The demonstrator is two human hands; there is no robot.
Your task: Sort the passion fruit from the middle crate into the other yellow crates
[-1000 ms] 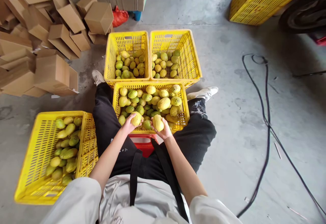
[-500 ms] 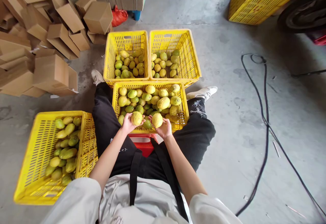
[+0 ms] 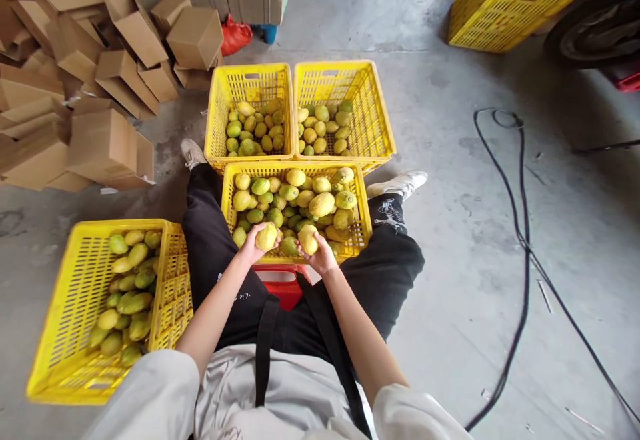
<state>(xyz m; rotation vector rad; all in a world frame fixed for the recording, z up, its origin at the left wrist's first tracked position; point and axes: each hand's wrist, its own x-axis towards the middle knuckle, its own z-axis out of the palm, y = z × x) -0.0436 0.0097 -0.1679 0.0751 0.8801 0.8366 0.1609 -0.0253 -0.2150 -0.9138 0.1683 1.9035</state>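
My left hand (image 3: 251, 247) holds a yellow fruit (image 3: 266, 237), its fingers curled round the far side. Beside it, my right hand (image 3: 323, 257) grips another yellow fruit (image 3: 308, 240). The two fruits are apart, both above the near edge of a yellow crate (image 3: 363, 217) between my legs. Many green and yellow fruits, among them a large yellow one (image 3: 321, 205), lie in that crate. Just beyond stand two more yellow crates, one at the left (image 3: 215, 113) and one at the right (image 3: 373, 107), each partly filled with similar fruit.
At my left a tilted yellow crate (image 3: 65, 307) holds more fruit. Cardboard boxes (image 3: 103, 143) are piled at the upper left. A black cable (image 3: 525, 273) lies on the floor at the right. Another yellow crate (image 3: 500, 17) and a wheel (image 3: 600, 30) are at the upper right.
Both hands have turned the fruits slightly, and the fingers of my right hand are now more wrapped round its fruit. The whole view has shifted a little.
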